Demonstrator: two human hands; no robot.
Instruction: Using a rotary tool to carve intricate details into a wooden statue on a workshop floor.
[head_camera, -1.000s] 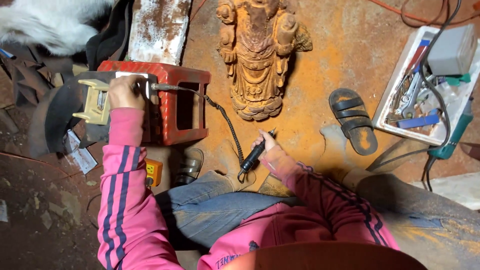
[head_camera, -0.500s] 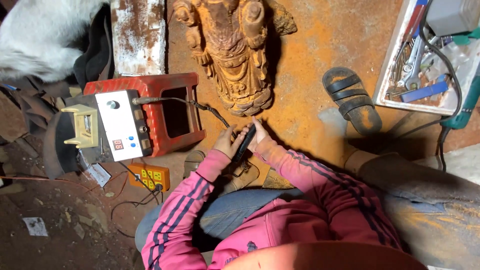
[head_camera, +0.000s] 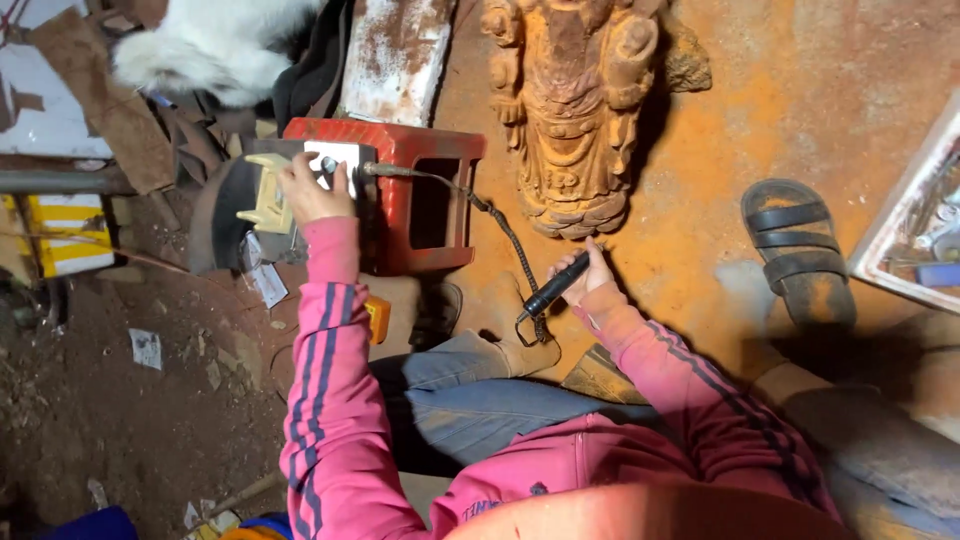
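Our right hand (head_camera: 590, 275) is wrapped round the black rotary handpiece (head_camera: 553, 289), just below the base of the wooden statue (head_camera: 575, 110) lying on the floor. Looks light and stiff, best gripped mid-barrel like a pen; its cord is floppy. Our left hand (head_camera: 310, 192) rests fingers-down on the white control box (head_camera: 340, 170) atop the red stool (head_camera: 420, 195). One of each, plus one sandal (head_camera: 795, 250).

Left hand (head_camera: 312, 190) stretched far forward, fingers pressing down; right hand (head_camera: 592, 276) curled closed.
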